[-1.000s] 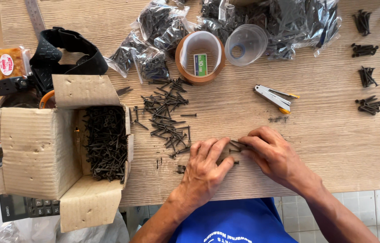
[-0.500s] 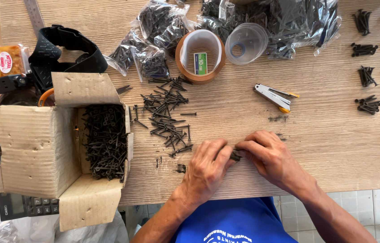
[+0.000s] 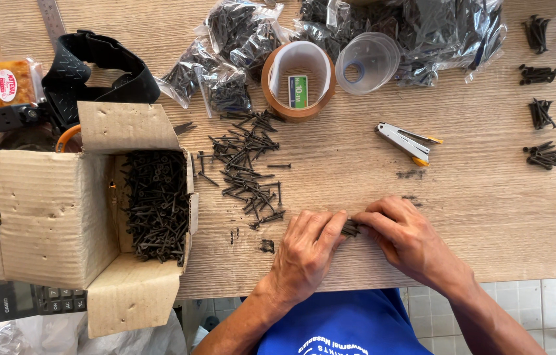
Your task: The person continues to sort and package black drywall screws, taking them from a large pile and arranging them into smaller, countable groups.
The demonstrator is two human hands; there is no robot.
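Note:
My left hand (image 3: 304,253) and my right hand (image 3: 406,236) meet near the front edge of the wooden table (image 3: 475,197). Together they pinch a small bundle of black screws (image 3: 350,228) between their fingertips; only the bundle's middle shows. A loose pile of black screws (image 3: 245,164) lies just left of and beyond my left hand. An open cardboard box (image 3: 48,210) full of the same screws sits at the left.
A tape roll (image 3: 298,80), a clear plastic cup (image 3: 365,62) and plastic bags of screws (image 3: 238,39) lie at the back. A small stapler (image 3: 406,141) is beyond my right hand. Small screw bundles (image 3: 542,155) line the right side. A calculator (image 3: 34,299) sits under the box.
Both hands have stayed at the same spot, closing slightly more tightly around the screw bundle. Nothing else on the table moved.

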